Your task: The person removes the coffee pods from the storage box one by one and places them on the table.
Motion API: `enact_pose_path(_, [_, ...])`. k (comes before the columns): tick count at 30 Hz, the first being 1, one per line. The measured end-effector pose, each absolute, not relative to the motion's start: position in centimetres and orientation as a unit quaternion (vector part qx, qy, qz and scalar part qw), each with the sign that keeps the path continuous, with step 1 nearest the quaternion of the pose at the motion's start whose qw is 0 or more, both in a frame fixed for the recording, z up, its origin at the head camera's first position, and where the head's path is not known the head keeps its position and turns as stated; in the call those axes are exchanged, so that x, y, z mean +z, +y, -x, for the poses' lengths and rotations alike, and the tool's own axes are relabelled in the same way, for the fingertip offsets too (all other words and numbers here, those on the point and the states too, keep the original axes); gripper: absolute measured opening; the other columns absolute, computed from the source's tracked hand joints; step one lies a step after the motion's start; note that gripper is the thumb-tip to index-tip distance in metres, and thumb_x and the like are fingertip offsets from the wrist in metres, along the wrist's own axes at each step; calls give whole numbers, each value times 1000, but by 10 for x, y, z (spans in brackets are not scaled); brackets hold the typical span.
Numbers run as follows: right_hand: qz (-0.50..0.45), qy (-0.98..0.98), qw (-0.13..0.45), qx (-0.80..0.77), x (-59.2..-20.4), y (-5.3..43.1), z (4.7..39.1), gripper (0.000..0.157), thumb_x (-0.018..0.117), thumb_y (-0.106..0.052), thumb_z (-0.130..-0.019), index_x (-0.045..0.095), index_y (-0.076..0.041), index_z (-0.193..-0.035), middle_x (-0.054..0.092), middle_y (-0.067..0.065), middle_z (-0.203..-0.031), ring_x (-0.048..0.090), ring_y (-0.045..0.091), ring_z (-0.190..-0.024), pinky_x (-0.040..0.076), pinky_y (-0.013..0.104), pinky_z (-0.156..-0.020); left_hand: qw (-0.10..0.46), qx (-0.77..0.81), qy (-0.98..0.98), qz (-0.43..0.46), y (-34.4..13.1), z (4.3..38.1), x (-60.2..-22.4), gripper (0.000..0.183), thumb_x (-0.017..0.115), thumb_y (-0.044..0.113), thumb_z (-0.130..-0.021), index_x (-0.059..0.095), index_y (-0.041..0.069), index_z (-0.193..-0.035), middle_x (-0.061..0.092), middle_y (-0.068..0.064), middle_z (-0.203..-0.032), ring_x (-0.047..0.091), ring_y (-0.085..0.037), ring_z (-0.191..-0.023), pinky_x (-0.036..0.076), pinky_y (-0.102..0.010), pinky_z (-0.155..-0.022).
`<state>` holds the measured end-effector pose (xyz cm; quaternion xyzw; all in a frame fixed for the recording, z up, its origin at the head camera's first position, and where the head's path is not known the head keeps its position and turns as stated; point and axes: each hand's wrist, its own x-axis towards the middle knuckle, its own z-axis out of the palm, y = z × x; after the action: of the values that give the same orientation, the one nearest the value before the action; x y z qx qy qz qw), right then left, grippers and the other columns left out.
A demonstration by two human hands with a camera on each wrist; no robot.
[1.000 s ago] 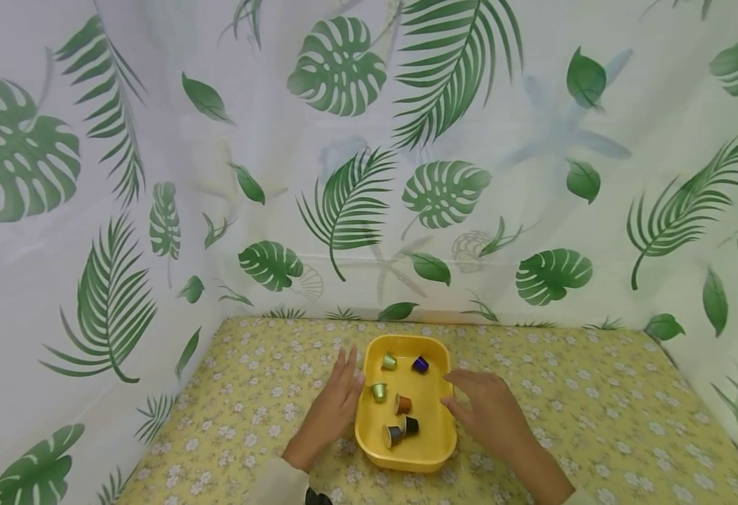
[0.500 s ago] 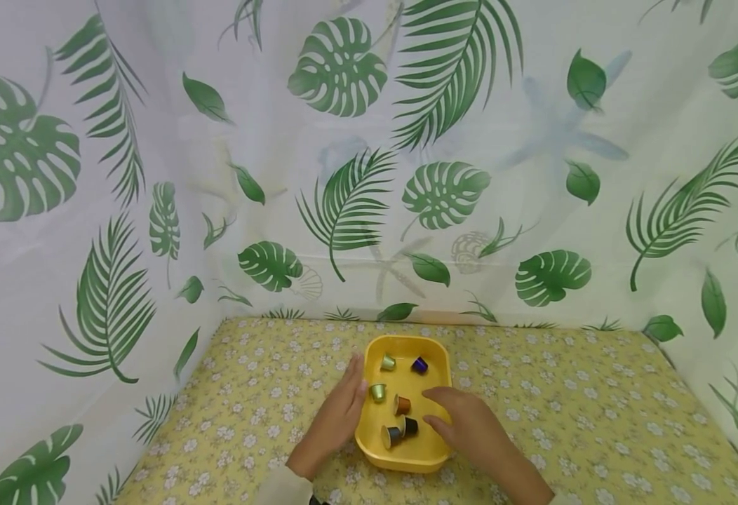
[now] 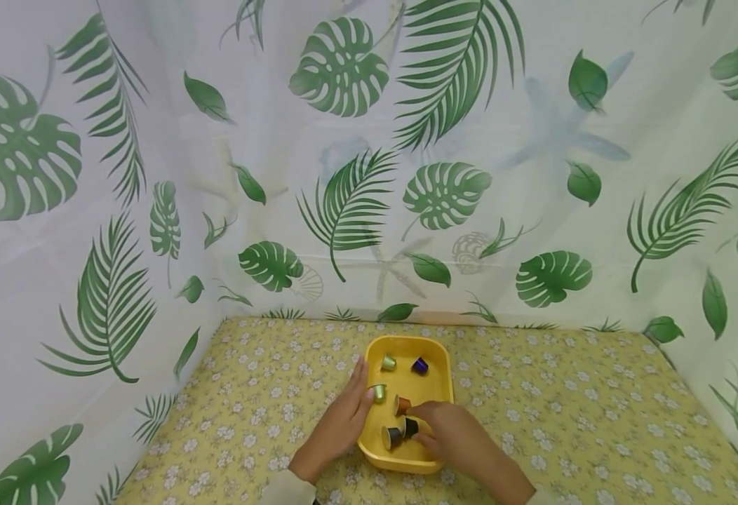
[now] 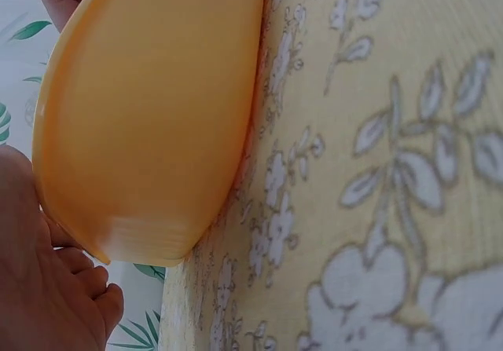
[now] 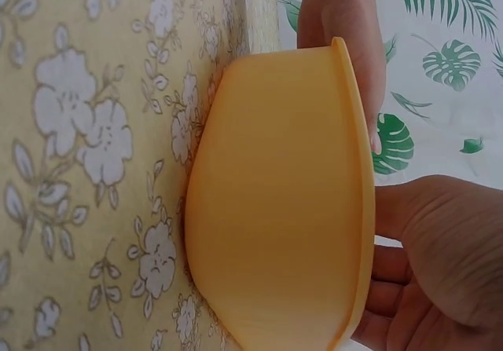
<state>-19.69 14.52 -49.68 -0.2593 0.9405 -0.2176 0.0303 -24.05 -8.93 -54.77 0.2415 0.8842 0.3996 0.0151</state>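
Several coffee capsules lie in a yellow tray [image 3: 400,463] in the head view. My right hand [image 3: 464,438] reaches over the tray's right side. Its index finger and thumb stand apart, beside a black capsule [image 3: 410,427]; contact cannot be made out. A darker capsule [image 3: 391,438] lies just left of that one, and a brown capsule [image 3: 401,405] is at the index fingertip. My left hand [image 3: 340,421] lies along the tray's left side, fingers fairly straight, thumb at the rim beside a green capsule [image 3: 379,393]. In the right wrist view, the tray wall hides my right fingertips.
Another green capsule [image 3: 388,362] and a purple capsule [image 3: 420,365] lie at the tray's far end. Below is a yellow flowered tablecloth [image 3: 571,407]. A white leaf-print curtain [image 3: 369,280] rises behind the table and along both sides.
My right hand has moved left and nearer, from the tray's right rim to the black capsule. My left hand has shifted slightly right against the tray. The capsules look unmoved.
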Motion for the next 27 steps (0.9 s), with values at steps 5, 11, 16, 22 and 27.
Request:
enact_pose_path(5, [279,939,30,-199,-497,141,200,30,82,-14,-86,76,-5,-114,76,5,-106,71,22,-96,60,40,-80,21,396,885,-243,-90,241,-549,58,29,31,-114,7,11,-164,-7,5,-168,8,-20,-155,19,-50,-124])
enact_pose_path(11, [284,941,18,-182,-504,137,204,32,84,-14,-84,75,-3,-113,75,6,-104,71,21,-94,60,39,-78,10,395,885,-246,-90,242,-553,57,29,28,-114,9,7,-163,-5,1,-169,9,-25,-155,19,-53,-123])
enact_pose_path(16, [271,943,20,-191,-509,133,205,32,85,-13,-83,75,-3,-112,75,8,-105,71,23,-94,60,41,-78,14,391,885,-252,-91,241,-555,58,28,30,-114,8,5,-163,-5,-2,-169,10,-27,-155,20,-54,-122])
enact_pose_path(22, [265,943,42,-199,-509,130,206,31,82,-15,-86,75,-4,-114,75,7,-104,71,22,-93,60,41,-79,28,388,890,-238,-91,239,-555,59,27,34,-114,8,9,-163,-7,2,-169,10,-23,-155,21,-52,-122])
enact_pose_path(27, [261,944,56,-194,-508,127,207,34,82,-13,-86,74,-4,-118,75,7,-106,71,23,-94,60,41,-79,28,388,892,-229,-90,238,-554,58,28,32,-114,8,10,-164,-7,4,-168,10,-23,-155,22,-52,-122])
